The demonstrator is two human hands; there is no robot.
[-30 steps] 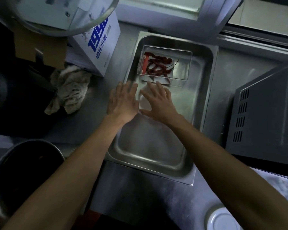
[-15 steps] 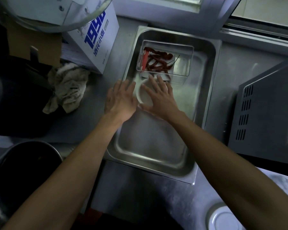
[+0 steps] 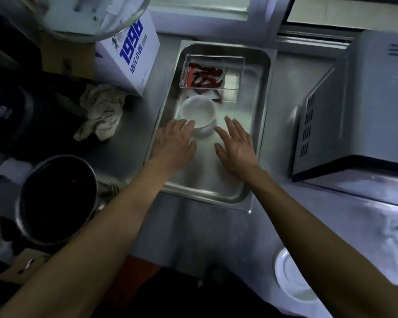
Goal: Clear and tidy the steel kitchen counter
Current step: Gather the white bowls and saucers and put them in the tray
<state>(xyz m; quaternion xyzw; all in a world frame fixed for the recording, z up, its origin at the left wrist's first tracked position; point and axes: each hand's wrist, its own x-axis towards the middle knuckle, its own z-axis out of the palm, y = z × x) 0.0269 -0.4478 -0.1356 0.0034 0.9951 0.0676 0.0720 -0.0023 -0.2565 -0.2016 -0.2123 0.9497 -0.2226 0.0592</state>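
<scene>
A deep steel tray [image 3: 263, 125] lies on the steel counter [image 3: 193, 230]. Inside it, at the far end, sits a clear plastic box [image 3: 213, 73] with dried red chillies. A small white bowl [image 3: 198, 115] stands just in front of that box. My left hand [image 3: 174, 143] hovers flat over the tray's left side, its fingertips at the bowl's near rim. My right hand [image 3: 236, 145] is spread open to the right of the bowl, apart from it. Neither hand holds anything.
A grey microwave [image 3: 354, 115] stands to the right of the tray. A white carton [image 3: 130, 58] and a crumpled rag [image 3: 101, 112] lie on the left. A dark steel pot [image 3: 55, 198] sits at the near left, a white plate [image 3: 292, 281] at the near right edge.
Both hands have drawn back toward me and apart, uncovering the white bowl that they were over before. The bowl now stands alone in the tray.
</scene>
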